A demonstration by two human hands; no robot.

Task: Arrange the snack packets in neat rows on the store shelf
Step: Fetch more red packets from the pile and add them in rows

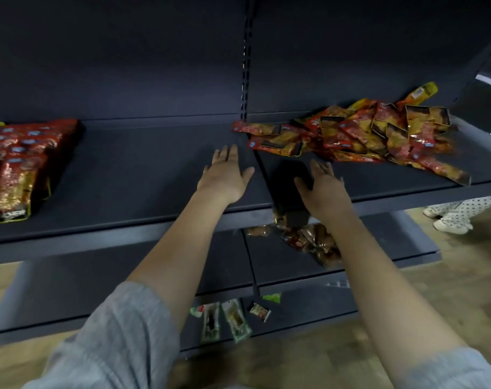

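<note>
Here, the left hand [226, 175] and right hand [324, 186] are held flat, fingers straight, over the shelf [143, 175] near the heaped packets [373, 136].

Both arms are stretched forward, with grey sleeves pushed up above the elbows. The left hand [225, 175] is held flat, palm down, fingers straight. The right hand [324, 186] is likewise extended, fingers straight, nothing being held.

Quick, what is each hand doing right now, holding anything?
Left hand: open, fingers straight, holding nothing.
Right hand: open, fingers straight, holding nothing.
</note>
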